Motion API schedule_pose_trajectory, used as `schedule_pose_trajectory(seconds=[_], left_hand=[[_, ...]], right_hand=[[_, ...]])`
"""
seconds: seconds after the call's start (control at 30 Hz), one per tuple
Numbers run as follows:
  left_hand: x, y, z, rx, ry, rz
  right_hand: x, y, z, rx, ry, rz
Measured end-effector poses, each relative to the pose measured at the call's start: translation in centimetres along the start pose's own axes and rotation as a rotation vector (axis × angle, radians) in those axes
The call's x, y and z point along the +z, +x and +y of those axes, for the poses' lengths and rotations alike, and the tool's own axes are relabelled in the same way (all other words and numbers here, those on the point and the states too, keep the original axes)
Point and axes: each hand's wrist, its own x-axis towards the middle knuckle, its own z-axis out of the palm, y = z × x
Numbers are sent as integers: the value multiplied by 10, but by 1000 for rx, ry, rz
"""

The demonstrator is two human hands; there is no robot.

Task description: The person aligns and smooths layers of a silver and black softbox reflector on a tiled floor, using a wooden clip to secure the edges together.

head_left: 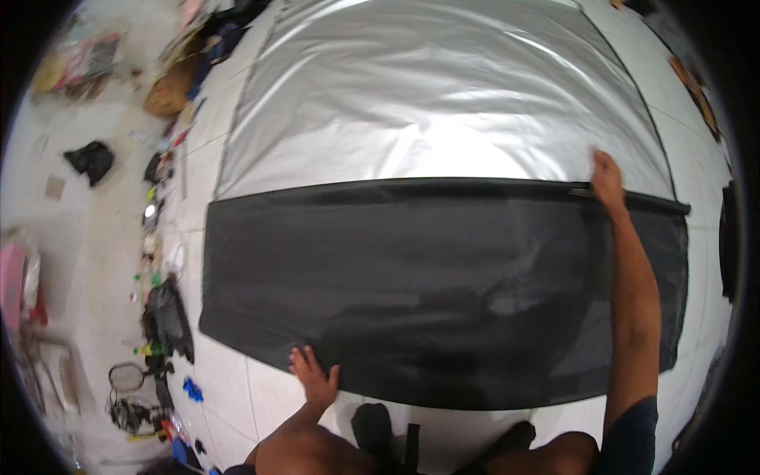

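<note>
A large sheet of cover material lies on the floor in front of me, its far part silver [443, 95] and wrinkled. Its near part is black [412, 277], folded over with a straight rolled edge running left to right. On the near left edge of the black part rests my left hand [317, 381], open with fingers spread. My right hand [608, 182] reaches out to the rolled edge near its right end. Its fingers are blurred over the silver side, so their grip is unclear.
White floor tiles [229, 380] surround the sheet. Along the left lie a black bag [168, 317], a racket [127, 377], a blue crumpled item [192, 389] and other clutter. Farther left is a black cloth-like bundle [91, 161]. My feet [372, 427] are close to the near edge.
</note>
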Motion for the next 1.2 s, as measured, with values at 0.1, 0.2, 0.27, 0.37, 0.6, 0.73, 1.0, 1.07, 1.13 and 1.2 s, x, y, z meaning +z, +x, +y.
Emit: schedule_pose_trajectory(seconds=[0.1,0.2,0.27,0.37,0.6,0.73,1.0,1.07,1.13,1.2], left_hand=[[-2,-11,-1,-23,-20,3],[-1,-18,-10,-24,-27,27],[-1,-28,-15,-36,-28,54],[-2,-15,-8,-6,-126,134],[-2,10,-70,-245,3,380],[31,20,-153,-166,339,329],[42,31,-159,-349,395,170],[45,35,-164,-424,316,204],[47,38,-160,-477,208,237],[43,40,-153,-504,154,195]], right_hand=[[-40,1,-36,58,113,53],[-95,-64,-87,67,216,-120],[-125,-129,-116,-37,-263,-245],[-164,-238,-43,104,-507,-74],[-301,-505,76,1389,110,-226],[-295,-563,75,1625,723,211],[-273,-531,1,1351,747,122],[-261,-508,-7,1289,859,36],[-254,-497,-5,1221,940,-22],[-253,-494,-5,1225,919,-55]])
